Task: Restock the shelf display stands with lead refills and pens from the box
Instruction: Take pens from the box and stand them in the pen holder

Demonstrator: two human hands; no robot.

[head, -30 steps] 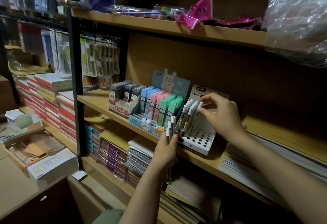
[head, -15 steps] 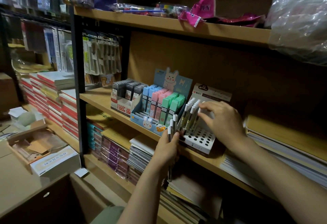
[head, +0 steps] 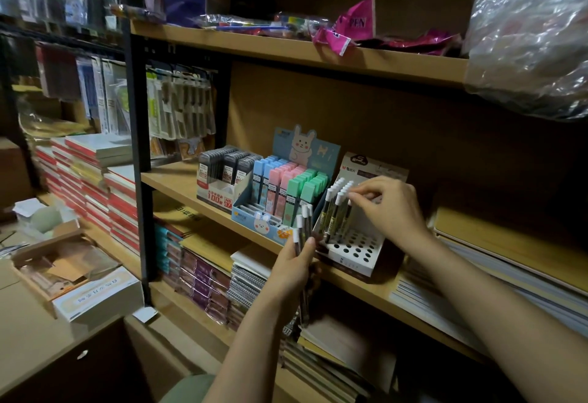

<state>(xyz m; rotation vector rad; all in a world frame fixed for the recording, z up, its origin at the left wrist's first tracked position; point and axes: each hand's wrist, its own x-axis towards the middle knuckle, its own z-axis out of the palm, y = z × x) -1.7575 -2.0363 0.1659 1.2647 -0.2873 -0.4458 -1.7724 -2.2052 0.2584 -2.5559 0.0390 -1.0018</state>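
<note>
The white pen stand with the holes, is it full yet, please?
Not full: the pen stand has pens only at its back left; front holes gape empty.

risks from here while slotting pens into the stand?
1. The left hand grips a loose bundle of pens at the shelf edge; one could slip out and fall.
2. The right hand pinches a pen among crowded pens; a nudge may tip neighbours.
3. The stand sits near the shelf edge and might shift.

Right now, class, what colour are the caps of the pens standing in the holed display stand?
White, clearest in the head view: the pens in the stand have white caps.
</note>
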